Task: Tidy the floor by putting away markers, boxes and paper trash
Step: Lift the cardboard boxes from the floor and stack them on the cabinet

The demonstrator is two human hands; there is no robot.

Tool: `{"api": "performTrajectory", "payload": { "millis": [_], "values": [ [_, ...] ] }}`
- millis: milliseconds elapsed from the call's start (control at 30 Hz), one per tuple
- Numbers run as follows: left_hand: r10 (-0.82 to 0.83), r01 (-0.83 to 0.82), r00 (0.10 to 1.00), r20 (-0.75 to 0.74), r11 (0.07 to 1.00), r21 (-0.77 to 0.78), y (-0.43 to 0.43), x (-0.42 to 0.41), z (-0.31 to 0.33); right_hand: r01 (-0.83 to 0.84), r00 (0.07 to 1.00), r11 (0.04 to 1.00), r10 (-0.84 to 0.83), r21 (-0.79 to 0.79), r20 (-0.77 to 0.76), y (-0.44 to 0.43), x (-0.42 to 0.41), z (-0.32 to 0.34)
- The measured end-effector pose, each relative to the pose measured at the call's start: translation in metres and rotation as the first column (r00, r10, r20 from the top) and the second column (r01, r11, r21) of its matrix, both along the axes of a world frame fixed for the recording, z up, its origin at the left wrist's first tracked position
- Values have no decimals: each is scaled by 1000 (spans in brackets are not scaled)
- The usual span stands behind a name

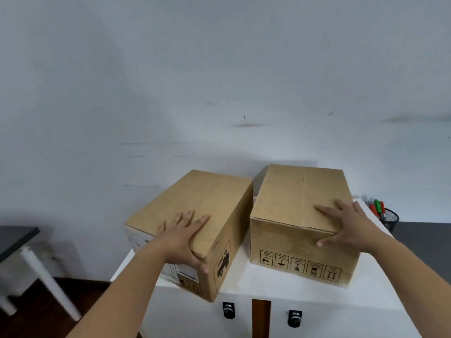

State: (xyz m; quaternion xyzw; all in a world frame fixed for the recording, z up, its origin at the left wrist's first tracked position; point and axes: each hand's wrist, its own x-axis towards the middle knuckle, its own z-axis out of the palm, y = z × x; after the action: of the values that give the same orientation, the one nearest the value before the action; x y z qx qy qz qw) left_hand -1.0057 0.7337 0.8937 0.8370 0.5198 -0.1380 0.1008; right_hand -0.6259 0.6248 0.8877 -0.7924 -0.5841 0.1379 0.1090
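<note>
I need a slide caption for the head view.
Left hand on left box, right hand on right box, both atop a white cabinet.

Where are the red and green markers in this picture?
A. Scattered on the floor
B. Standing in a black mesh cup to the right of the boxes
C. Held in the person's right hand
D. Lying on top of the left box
B: the markers stand in the black mesh cup right of the right box; the right hand lies on that box, and the left hand on the left box.
</note>
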Motion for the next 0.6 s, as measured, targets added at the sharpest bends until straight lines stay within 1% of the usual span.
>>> {"api": "performTrajectory", "payload": {
  "millis": [67, 100, 200, 300, 400, 467, 533, 600],
  "values": [
    [-3, -1, 1000, 30, 991, 133, 3, 1, -11, -40, 999, 999, 40, -6, -8, 6, -12, -1],
    [8, -15, 999, 40, 985, 174, 6, 5, -14, -68, 998, 998, 68, -4, -13, 11, -19, -1],
    [102, -117, 991, 81, 972, 202, 17, 19, -16, -136, 990, 990, 136, -29, -29, 25, -39, 2],
    [192, -213, 975, 112, 948, 234, 35, 28, -18, -217, 972, 976, 213, -33, -98, 45, -47, 1],
    [211, -236, 970, 122, 941, 241, 59, 30, -16, -253, 959, 966, 243, -54, -147, 71, -49, 5],
    [217, -241, 969, 122, 940, 241, 75, 26, -14, -266, 960, 963, 260, -47, -102, 87, -56, 3],
    [225, -246, 968, 111, 940, 237, 90, 20, -12, -290, 957, 957, 290, -25, -10, 96, -65, -4],
    [227, -244, 969, 96, 940, 241, 101, 17, -12, -284, 958, 959, 284, -8, 26, 100, -70, -7]
  ]
}}
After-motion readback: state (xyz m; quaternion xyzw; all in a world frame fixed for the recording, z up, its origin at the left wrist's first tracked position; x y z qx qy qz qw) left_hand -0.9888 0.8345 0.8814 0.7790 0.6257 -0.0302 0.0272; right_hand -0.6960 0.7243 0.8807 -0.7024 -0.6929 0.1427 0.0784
